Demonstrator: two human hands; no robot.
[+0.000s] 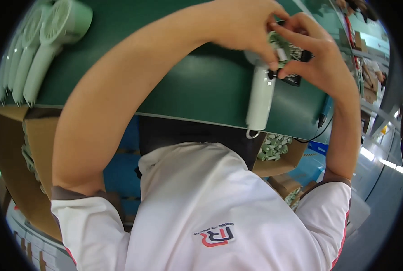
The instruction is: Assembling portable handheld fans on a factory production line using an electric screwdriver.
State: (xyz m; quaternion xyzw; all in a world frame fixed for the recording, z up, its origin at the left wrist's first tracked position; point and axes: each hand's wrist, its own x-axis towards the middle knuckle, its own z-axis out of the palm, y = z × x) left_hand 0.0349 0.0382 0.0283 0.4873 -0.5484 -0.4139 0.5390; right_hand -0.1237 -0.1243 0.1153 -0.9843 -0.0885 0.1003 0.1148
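Observation:
A handheld fan with a white handle (261, 100) lies toward the right of the green table, its loop end toward me. My left hand (249, 29) curls over the fan's top end, thumb pressed near a small black piece at the neck. From the other side my right hand (321, 56) closes in, index finger and thumb bent to the same spot. A pale green part (279, 45) shows between the two hands; its exact shape is hidden by the fingers. Beside it, partly under the right hand, is a black item with white print (293, 79).
Several pale green handheld fans (52, 34) lie in a row at the far left. Below the table's edge stand a cardboard box (43, 149) on the left and a box of small green parts (274, 147) on the right. A blue tool with a cable (324, 113) lies near the right edge.

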